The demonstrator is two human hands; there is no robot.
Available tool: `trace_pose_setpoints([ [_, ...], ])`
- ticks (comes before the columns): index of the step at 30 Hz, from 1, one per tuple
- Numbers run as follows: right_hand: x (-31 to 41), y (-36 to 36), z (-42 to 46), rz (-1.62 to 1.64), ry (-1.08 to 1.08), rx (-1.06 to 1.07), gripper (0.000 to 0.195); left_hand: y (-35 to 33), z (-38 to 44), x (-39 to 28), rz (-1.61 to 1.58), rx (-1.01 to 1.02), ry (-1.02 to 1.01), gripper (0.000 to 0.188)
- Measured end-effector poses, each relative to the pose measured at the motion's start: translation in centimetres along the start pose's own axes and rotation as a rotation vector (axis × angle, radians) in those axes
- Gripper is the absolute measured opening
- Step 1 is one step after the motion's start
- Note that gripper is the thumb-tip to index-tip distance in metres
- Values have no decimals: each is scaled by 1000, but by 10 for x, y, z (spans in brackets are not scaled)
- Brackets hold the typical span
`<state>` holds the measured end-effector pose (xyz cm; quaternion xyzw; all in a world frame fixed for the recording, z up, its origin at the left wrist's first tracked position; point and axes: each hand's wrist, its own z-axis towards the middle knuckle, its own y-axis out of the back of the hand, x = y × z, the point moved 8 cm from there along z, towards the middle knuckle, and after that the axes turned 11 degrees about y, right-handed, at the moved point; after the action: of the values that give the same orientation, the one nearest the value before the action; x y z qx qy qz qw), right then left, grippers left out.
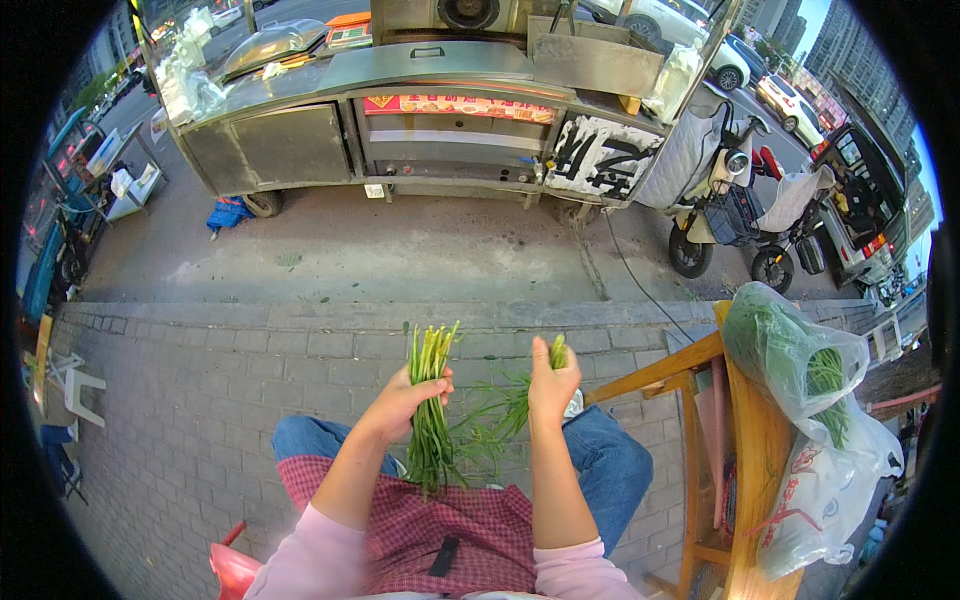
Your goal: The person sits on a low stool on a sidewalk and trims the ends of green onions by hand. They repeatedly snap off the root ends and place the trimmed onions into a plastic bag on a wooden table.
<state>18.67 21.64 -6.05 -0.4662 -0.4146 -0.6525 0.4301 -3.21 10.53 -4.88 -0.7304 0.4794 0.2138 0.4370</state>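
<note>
My left hand [411, 397] is closed around the middle of a thick bundle of long green vegetable stems [430, 439]. Their pale, even ends point up, and the darker tips hang down over the checked red apron [450, 536]. A smaller bunch of the same kind of greens [557, 352] is gripped in my right hand [553, 382], over the right knee. Its pale ends stick out above the fist, while thin, loose strands [495, 420] spread below and to the left. The two hands are apart, and my fingers partly cover both bunches.
At right, a wooden table [739, 397] bears a clear plastic bag of greens [795, 349] and a printed white plastic bag [821, 495]. Ahead stand a metal food cart [292, 150] and an electric scooter [735, 195]. A cable [637, 274] crosses the paving. A white stool [81, 394] is far left.
</note>
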Motion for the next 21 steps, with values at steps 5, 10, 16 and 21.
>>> trace_pose_setpoints([
  [5, -2, -36, -29, -551, 74, 607, 37, -2, -7, -11, -10, -21, -22, 33],
  [10, 24, -38, -38, -261, 130, 420, 34, -3, 0, -10, 84, -61, -55, 35],
  [16, 66, -57, -42, 125, 38, 430, 23, -19, 4, -17, 345, -145, -238, 33],
  [21, 41, -24, -13, 291, -118, 53, 26, -4, 1, -7, 256, -136, -101, 31],
])
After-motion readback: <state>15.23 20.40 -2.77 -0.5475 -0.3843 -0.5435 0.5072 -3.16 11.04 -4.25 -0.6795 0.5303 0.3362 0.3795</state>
